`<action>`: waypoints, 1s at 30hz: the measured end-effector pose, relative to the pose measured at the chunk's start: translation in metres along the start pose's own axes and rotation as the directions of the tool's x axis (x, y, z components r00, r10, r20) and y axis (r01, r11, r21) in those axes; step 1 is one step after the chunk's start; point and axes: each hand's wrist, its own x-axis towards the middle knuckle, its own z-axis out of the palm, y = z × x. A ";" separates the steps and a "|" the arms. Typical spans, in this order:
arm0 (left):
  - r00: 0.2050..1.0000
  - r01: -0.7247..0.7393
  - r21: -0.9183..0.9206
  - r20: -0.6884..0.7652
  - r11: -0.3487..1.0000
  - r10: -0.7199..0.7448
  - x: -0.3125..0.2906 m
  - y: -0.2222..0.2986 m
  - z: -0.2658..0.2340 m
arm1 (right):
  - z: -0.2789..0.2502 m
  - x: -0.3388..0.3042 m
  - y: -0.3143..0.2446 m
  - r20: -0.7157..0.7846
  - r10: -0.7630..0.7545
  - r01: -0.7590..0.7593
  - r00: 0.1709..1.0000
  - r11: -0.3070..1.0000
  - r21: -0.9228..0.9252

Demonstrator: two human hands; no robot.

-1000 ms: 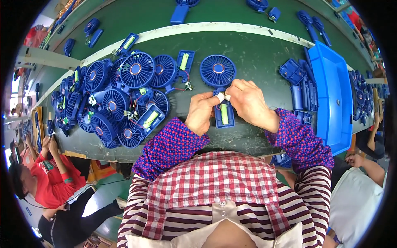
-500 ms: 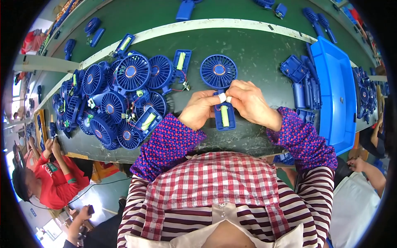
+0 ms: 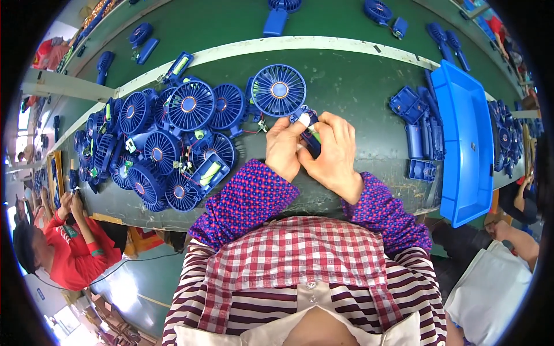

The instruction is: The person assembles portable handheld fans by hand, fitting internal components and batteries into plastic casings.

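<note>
A blue handheld fan [image 3: 279, 90] lies face up in front of me, its round grille tilted to the upper left and its handle toward my body. My left hand [image 3: 281, 149] is closed round the left side of the handle near its neck; a white covering shows on one fingertip. Gripping the handle's right side, my right hand [image 3: 333, 153] has its thumb near the lower end. Between the hands a strip of light green battery shows inside the handle. My fingers hide much of the handle.
Left of my hands, several blue fans [image 3: 157, 151] with open handles, batteries and wires are piled up. To the right are blue handle covers [image 3: 414, 140] and a blue plastic bin [image 3: 466, 144]. A white rail [image 3: 311, 42] crosses behind. A co-worker in red [image 3: 81, 248] sits at the left.
The fan has swung to the left and its handle now slants. My right hand has moved from the neck down along the handle; my left hand has shifted slightly toward the handle.
</note>
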 end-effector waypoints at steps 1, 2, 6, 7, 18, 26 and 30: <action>1.000 -0.002 -0.001 0.005 1.000 0.002 0.003 -0.003 0.000 | 0.004 0.000 0.000 -0.041 0.001 -0.002 0.999 0.999 -0.038; 0.999 -0.038 -0.015 0.019 0.999 0.039 0.005 -0.005 0.000 | 0.006 0.001 0.001 -0.081 -0.001 -0.005 0.997 0.997 -0.075; 0.995 -0.092 -0.065 0.019 0.994 0.093 0.008 -0.010 0.004 | 0.010 0.003 0.003 -0.114 -0.018 0.003 0.993 0.992 -0.126; 0.995 -0.091 -0.064 0.023 0.994 0.093 0.007 -0.010 0.006 | 0.011 0.003 0.003 -0.124 -0.009 -0.009 0.992 0.990 -0.143; 0.996 -0.086 -0.173 -0.037 0.981 0.081 0.013 -0.014 0.004 | 0.013 0.003 0.010 -0.125 -0.019 -0.001 0.992 0.988 -0.157; 0.998 -0.065 -0.017 0.018 0.998 0.066 -0.002 -0.005 0.010 | 0.003 0.009 0.022 -0.159 0.006 -0.011 0.987 1.000 -0.028; 0.980 -0.151 0.056 0.139 0.987 0.142 -0.006 -0.001 0.007 | -0.001 0.010 0.020 -0.118 0.410 -0.314 0.905 0.827 0.466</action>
